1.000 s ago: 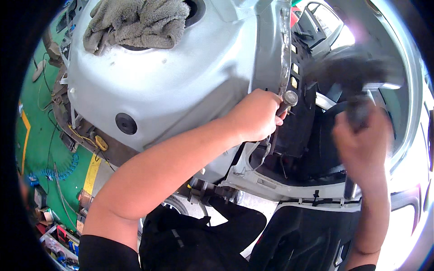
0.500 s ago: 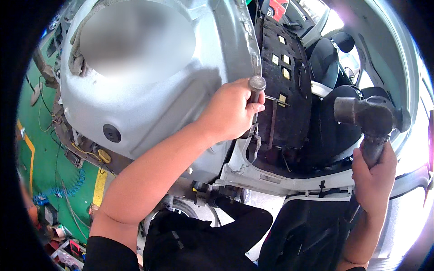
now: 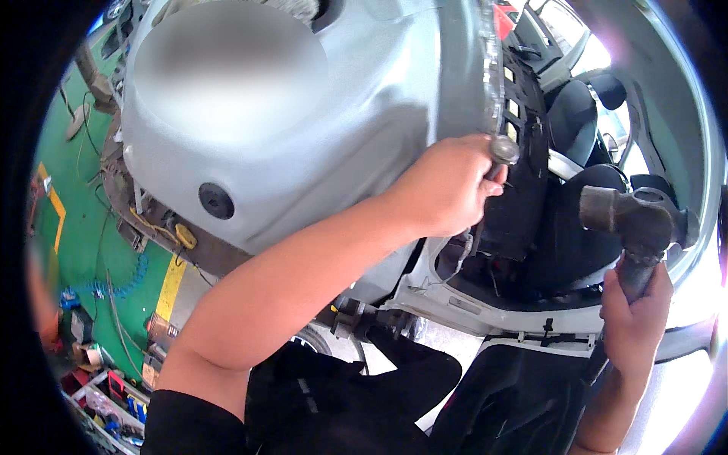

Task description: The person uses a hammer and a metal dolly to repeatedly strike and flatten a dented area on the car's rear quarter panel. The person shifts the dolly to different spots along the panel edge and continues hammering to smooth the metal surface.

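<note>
My left hand (image 3: 455, 186) is closed around a steel chisel (image 3: 503, 150). The chisel's round, worn head sticks out above my thumb, and my fist hides most of its shaft. It stands at the ragged seam edge (image 3: 491, 83) of a silver car body panel (image 3: 326, 163); whether its tip touches the metal is hidden. On the right, my right hand (image 3: 637, 322) grips the handle of a dark ball-peen hammer (image 3: 641, 220). The hammer head is raised, apart from the chisel, in front of the car's interior.
Dark seats (image 3: 576, 220) and a black perforated panel (image 3: 519, 205) lie beyond the seam. A black round plug (image 3: 217, 201) sits in the silver panel. An open door (image 3: 516, 394) is at lower right. Tools and a blue coiled hose (image 3: 125, 280) lie on the green floor at left.
The view has shifted, so the car, my left hand and the chisel appear further right. The hammer sits slightly lower and further right. Both grips are unchanged.
</note>
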A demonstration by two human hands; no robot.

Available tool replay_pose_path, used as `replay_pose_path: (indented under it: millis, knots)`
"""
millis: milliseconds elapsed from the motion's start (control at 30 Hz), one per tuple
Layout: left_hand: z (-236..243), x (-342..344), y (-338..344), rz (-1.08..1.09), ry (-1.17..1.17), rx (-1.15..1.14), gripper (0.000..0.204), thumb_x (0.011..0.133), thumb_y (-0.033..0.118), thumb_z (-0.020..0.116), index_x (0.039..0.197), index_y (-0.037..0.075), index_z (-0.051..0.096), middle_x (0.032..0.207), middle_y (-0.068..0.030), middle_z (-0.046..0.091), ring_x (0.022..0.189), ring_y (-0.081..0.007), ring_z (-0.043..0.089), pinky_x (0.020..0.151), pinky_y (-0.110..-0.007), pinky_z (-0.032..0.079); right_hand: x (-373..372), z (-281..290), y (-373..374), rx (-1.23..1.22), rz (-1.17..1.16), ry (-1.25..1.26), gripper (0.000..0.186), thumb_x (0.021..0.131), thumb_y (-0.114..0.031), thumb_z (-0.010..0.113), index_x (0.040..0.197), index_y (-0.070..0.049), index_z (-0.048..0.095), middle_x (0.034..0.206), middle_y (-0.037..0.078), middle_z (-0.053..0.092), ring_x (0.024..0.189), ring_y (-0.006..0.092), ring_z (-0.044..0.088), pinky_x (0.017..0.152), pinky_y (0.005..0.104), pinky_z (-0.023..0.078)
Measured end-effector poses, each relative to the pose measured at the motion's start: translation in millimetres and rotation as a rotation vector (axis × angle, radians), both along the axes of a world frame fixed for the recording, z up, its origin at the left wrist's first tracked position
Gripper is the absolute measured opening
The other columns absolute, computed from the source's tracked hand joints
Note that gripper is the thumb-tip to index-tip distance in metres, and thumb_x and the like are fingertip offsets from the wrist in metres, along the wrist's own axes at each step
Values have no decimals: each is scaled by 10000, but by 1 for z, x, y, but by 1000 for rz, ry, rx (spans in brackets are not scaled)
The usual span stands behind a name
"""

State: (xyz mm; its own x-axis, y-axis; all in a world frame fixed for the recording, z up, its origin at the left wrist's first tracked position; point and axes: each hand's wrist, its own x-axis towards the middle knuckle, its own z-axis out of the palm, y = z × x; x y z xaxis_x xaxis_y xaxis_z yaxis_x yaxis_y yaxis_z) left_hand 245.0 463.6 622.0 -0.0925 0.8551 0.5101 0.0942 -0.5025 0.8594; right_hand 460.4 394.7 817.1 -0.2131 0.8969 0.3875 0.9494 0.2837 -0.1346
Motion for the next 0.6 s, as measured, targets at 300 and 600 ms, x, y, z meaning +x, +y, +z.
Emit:
replay_pose_path:
  millis: [300, 600]
  knots:
    - [-1, -3, 0, -29, 31, 42, 42, 898, 8, 677, 888, 25, 640, 902, -149, 726, 878, -351, 721, 762, -463, 542, -20, -3, 5, -14, 16, -19, 235, 870, -83, 746, 1059, -24, 619, 887, 83, 639, 779, 175, 590, 732, 328, 480]
    - [1, -3, 3, -89, 63, -3, 47, 911, 26, 700, 910, 41, 655, 871, -137, 733, 864, -326, 731, 755, -446, 541, -24, -2, 5, -27, 78, -11, 232, 868, -61, 738, 1057, -19, 611, 873, 80, 645, 762, 170, 591, 719, 324, 479]
